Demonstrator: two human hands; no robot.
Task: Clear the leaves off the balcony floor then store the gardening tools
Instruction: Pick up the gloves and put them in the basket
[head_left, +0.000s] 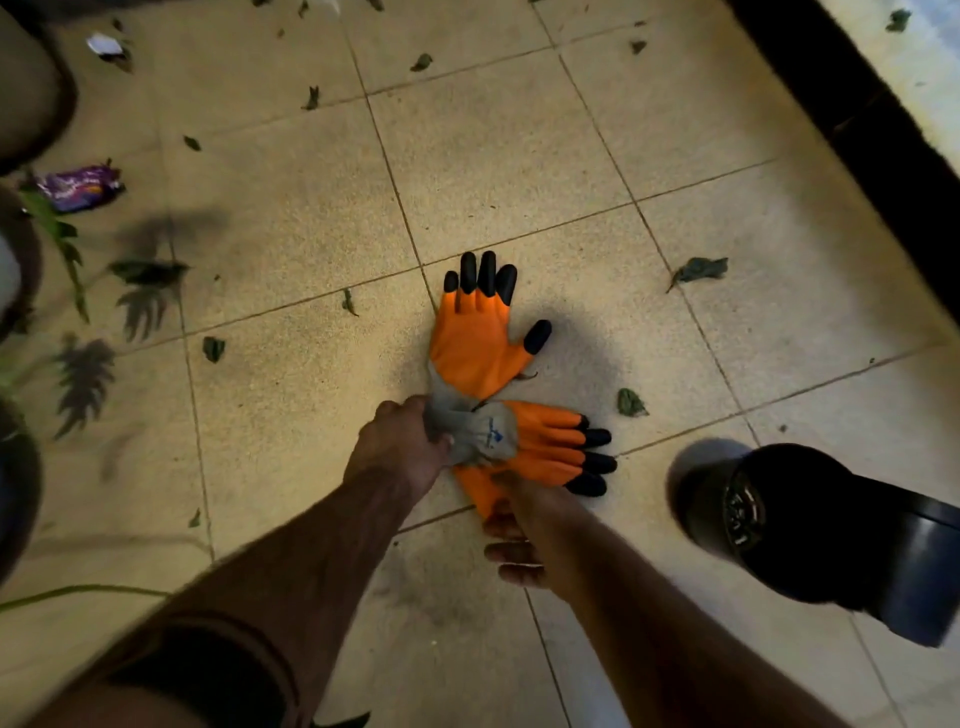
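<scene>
Two orange gardening gloves with black fingertips and grey cuffs lie on the tiled balcony floor (519, 156). The upper glove (475, 338) lies flat with its fingers pointing away from me. The lower glove (550, 447) points right. My left hand (402, 441) grips the bunched grey cuffs of both. My right hand (511, 535) pinches the lower glove's near orange edge, its fingers curled beneath. Several dry leaves lie scattered around, such as one leaf (698, 269) to the right and another leaf (631, 402) close to the gloves.
A black plastic pot (810, 525) lies on its side at the right. A purple wrapper (78, 187) and a white scrap (104, 44) lie at the left, near a green plant (57, 234) and dark pots. A dark threshold (857, 114) runs along the right.
</scene>
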